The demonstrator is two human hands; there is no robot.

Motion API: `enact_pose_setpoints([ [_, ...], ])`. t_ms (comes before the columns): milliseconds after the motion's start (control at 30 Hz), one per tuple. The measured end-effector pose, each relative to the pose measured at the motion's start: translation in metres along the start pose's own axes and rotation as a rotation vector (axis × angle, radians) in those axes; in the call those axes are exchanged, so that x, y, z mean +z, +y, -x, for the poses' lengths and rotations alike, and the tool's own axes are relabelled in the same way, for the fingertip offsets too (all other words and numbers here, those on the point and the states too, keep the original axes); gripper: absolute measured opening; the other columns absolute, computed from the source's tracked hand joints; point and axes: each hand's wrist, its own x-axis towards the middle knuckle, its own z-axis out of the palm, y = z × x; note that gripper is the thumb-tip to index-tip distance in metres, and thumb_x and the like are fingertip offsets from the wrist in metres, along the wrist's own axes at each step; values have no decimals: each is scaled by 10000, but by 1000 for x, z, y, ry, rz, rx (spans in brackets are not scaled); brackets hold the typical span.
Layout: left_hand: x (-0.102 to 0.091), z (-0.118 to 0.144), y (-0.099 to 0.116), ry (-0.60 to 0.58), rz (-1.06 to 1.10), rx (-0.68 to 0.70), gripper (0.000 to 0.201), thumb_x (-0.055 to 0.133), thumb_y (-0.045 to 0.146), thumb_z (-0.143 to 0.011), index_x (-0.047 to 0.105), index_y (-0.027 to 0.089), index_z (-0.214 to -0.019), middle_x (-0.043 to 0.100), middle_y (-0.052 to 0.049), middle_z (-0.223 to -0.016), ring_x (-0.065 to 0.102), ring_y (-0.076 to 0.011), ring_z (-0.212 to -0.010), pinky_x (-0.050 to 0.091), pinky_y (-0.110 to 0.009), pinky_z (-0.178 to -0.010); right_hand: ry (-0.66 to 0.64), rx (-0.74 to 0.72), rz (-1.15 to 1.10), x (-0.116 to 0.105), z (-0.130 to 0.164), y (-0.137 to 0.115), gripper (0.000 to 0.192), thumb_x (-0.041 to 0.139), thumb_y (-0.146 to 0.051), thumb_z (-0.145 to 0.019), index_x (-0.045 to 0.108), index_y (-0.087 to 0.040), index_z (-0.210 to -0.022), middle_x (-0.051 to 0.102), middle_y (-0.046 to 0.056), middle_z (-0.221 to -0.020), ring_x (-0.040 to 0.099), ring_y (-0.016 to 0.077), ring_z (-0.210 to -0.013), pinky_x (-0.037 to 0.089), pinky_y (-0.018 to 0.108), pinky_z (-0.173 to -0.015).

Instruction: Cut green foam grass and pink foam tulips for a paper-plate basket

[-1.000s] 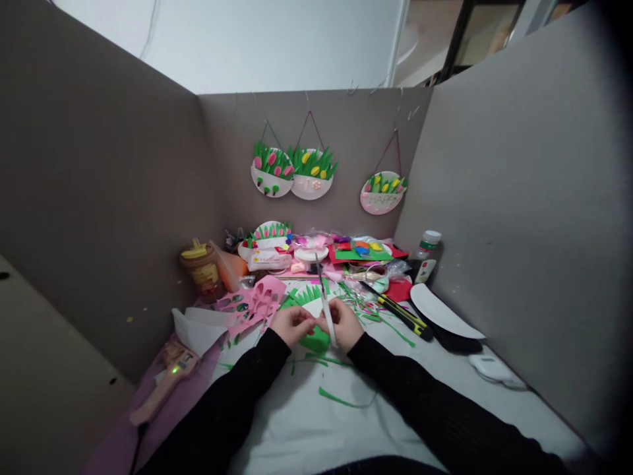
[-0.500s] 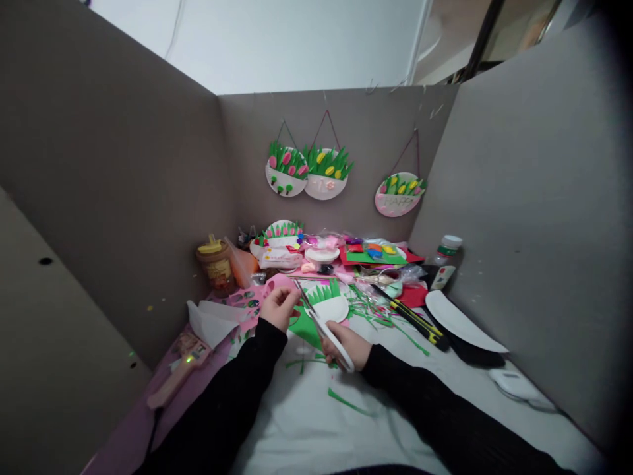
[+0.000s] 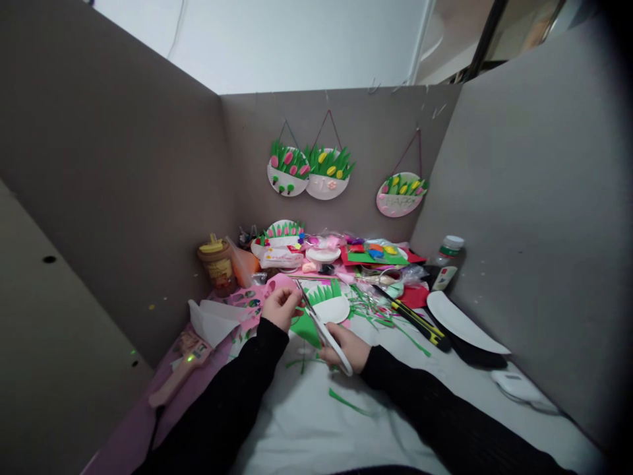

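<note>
Grey cardboard partitions (image 3: pixel 123 185) enclose a cluttered craft table covered with a white sheet (image 3: pixel 306 422). At the centre, a green foam piece (image 3: pixel 304 328) is held above the table between the two hands. The left hand (image 3: pixel 281 309) is closed in a pinch on the upper left edge of the piece. The right hand (image 3: pixel 349 348) is wrapped around the white handles of a pair of scissors (image 3: pixel 324 330), whose blades are pointed up and to the left across the green piece; whether the blades are parted cannot be told. Both arms are covered in black sleeves.

Just behind the scissors, a white half plate topped with green foam grass (image 3: pixel 330 302) is seen lying flat. Thin green offcuts (image 3: pixel 349 402) are scattered on the sheet near the hands. To the left, a pink cut-out sheet (image 3: pixel 252 303) and a pink glue gun (image 3: pixel 179 377) with a green light are laid out. To the right, a yellow and black utility knife (image 3: pixel 415 320) and a white paper plate (image 3: pixel 465 323) are found. A yellow-lidded jar (image 3: pixel 216 262) is placed at the back left, and three plate decorations with foam tulips (image 3: pixel 324 173) are hung on the rear partition.
</note>
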Motion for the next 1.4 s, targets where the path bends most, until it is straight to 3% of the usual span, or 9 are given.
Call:
enact_pose_setpoints([
  [833, 2, -1, -3, 45, 5, 55, 223, 628, 329, -600, 526, 135, -633, 548, 28, -502, 536, -78, -451, 441, -159, -390, -23, 32, -4, 1, 0, 0, 181, 548, -172, -639, 399, -181, -743, 451, -79, -547, 467, 74, -437, 358, 187, -407],
  [1400, -1, -4, -2, 9, -3, 27, 260, 661, 358, -568, 549, 131, -625, 556, 22, -503, 545, -84, -463, 443, -160, -399, -26, 4, 13, -2, -1, 4, 174, 547, -188, -651, 394, -182, -733, 436, -80, -537, 450, 69, -436, 341, 184, -407],
])
